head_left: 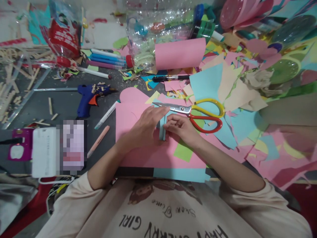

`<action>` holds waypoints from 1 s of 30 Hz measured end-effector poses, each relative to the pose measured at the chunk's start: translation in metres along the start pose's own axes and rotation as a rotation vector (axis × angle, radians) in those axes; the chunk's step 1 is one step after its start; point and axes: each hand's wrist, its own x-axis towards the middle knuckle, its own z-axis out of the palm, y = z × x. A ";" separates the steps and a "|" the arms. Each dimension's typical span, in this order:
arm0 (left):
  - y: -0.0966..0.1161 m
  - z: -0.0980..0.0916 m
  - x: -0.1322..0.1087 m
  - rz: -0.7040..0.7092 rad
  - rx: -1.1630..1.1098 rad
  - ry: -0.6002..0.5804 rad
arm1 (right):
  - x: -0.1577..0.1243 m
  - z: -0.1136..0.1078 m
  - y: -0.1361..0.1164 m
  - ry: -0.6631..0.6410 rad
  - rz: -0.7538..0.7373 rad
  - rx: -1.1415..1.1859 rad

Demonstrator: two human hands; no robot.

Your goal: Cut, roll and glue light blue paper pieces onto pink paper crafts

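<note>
Near the middle of your pink sheet [138, 159], a folded blue paper strip [162, 132] runs from twelve toward six o'clock. Your right hand [182, 128], at its three o'clock, has thumb and index finger pinched on the strip's edge. From nine o'clock your left hand [146, 125] arches in, fingers loosely parted and reaching past the strip's far end; whether they touch it, you cannot tell. At two o'clock lie the scissors [182, 109], handles toward three o'clock, blades by your left fingertips. Between four and five o'clock is a green paper piece [183, 152]. On the counter [64, 105], a pink paper roll [180, 54] lies near twelve o'clock and a blue glue gun [85, 100] between nine and ten.
</note>
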 end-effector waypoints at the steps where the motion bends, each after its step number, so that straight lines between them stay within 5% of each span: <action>1: -0.001 0.000 0.000 0.009 -0.001 0.000 | 0.000 -0.001 0.000 0.001 -0.011 0.003; 14: 0.004 -0.002 0.000 0.023 -0.016 -0.084 | 0.002 -0.004 -0.002 -0.014 -0.047 0.090; 19: 0.001 -0.009 0.000 0.086 -0.113 0.048 | 0.004 -0.007 -0.001 0.027 -0.046 0.114; 22: 0.006 -0.026 0.001 -0.126 -0.136 0.120 | 0.005 -0.009 -0.001 0.072 -0.047 0.131; 25: 0.013 -0.052 0.000 -0.375 -0.106 0.358 | 0.005 -0.011 -0.002 0.086 -0.087 0.134; 30: 0.000 -0.099 -0.018 -0.491 0.312 0.610 | 0.007 -0.015 -0.004 0.076 -0.146 0.092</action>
